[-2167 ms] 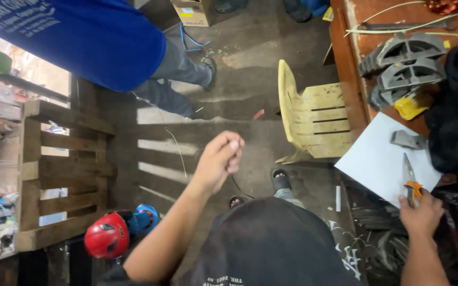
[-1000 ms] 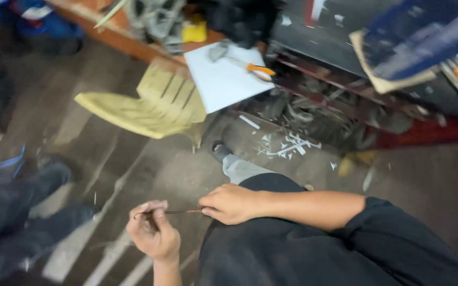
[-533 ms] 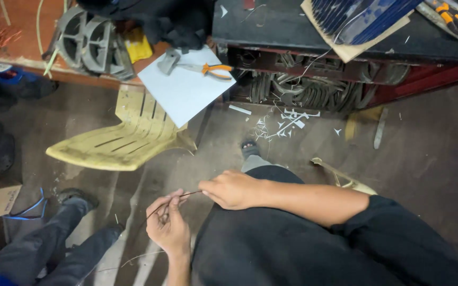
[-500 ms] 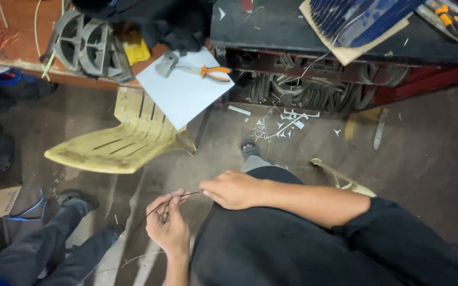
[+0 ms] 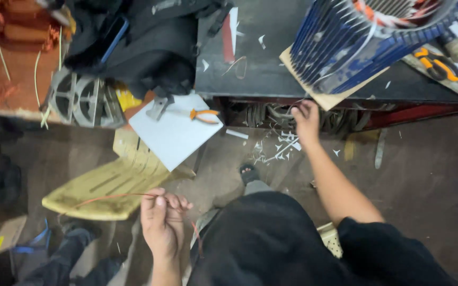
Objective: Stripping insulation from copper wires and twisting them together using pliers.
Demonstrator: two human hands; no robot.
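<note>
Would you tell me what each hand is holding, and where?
Left hand pinches a thin copper wire near its end; right hand reaches the bench edge, grip unclear.

The person wears a black short-sleeved top, its sleeve ending just above the elbow of the right arm, which is bare from there down to the right hand (image 5: 307, 115). The left hand (image 5: 161, 222) and its forearm are bare too, with no glove, watch or ring visible. Black fabric covers the lap, and beyond the knee one foot shows in a dark open sandal (image 5: 248, 173).
</note>
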